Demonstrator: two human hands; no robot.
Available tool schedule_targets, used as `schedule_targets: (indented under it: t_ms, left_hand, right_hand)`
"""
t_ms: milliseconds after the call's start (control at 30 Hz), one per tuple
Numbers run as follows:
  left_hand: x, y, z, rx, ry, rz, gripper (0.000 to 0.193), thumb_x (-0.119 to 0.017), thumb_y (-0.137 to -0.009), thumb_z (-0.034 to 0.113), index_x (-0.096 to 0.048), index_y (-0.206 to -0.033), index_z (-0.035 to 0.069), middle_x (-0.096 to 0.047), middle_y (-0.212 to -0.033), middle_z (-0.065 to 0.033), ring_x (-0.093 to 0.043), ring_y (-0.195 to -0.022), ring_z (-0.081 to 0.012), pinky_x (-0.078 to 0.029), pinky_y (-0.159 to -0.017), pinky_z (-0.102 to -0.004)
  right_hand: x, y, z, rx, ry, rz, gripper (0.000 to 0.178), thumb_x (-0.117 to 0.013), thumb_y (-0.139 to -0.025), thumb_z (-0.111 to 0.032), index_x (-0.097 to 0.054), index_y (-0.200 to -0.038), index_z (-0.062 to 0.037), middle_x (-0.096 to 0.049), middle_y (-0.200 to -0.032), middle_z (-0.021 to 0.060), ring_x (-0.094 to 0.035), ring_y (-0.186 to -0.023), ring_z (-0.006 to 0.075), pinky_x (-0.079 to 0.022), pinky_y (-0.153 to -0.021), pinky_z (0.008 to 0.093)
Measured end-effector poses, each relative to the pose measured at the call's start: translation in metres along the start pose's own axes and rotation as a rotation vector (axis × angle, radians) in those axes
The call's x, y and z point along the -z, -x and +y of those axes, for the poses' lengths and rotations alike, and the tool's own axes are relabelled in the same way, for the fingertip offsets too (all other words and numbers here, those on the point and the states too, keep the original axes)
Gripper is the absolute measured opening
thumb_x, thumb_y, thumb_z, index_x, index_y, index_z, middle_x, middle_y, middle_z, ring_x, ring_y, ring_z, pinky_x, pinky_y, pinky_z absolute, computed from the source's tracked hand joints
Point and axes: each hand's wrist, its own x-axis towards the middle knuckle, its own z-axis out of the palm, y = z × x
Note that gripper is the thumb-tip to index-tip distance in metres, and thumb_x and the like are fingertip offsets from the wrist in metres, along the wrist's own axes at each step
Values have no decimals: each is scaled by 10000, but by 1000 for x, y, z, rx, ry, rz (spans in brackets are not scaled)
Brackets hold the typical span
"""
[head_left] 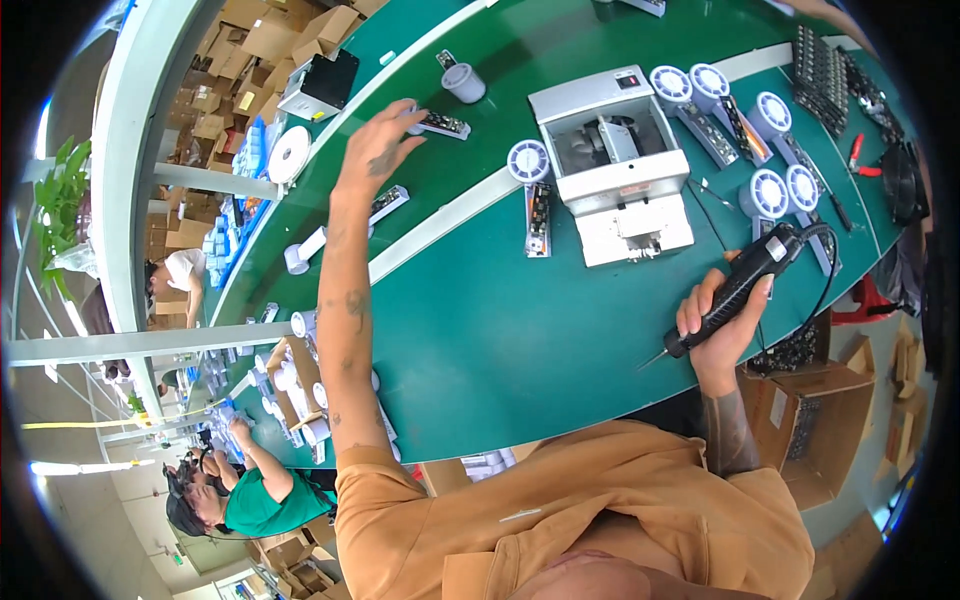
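Observation:
My left hand [378,148] reaches over the green belt at the upper left. Its fingers and thumb curve around the pale round end of a unit with a long narrow circuit strip [443,124]; the hand partly hides that end. In my right hand [722,325] is a black electric screwdriver [735,290], its fingers wrapped round the body. The thin bit points down and left, above the green table and touching nothing. A similar unit with a pale cylinder [463,84] lies just beyond my left hand, and another strip [389,204] rests nearer along the belt.
A grey metal machine [610,150] stands at the centre, one unit [529,162] at its left. Several round-headed units [768,195] lie to its right, near red-handled pliers [858,160]. A cardboard box [810,430] sits below the table's right edge. A co-worker in green [265,500] works at lower left.

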Motion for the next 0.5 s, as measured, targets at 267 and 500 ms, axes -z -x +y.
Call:
schedule_targets:
  t_ms: [267, 500]
  left_hand:
    - [-29, -44, -28, -121, -89, -204, 275, -765, -796, 191, -764, -1066, 139, -733, -1081, -56, -678, -992, -294, -540, -876, -406]
    - [-27, -54, -41, -66, 22, -334, 301, -766, -805, 191, -758, -1097, 116, -736, -1009, -128, -678, -958, -328, -532, -852, -413]
  right_hand:
    - [-9, -6, 0, -48, 25, 81, 593, -274, -1027, -634, -423, -1241, -102, -405, -626, 28, -405, -424, 139, -365, -406, 294]
    - [-7, -10, 2, -66, 8, 99, 589, -275, -1024, -639, -422, -1246, -113, -409, -630, 29, -402, -420, 136, -362, -397, 288]
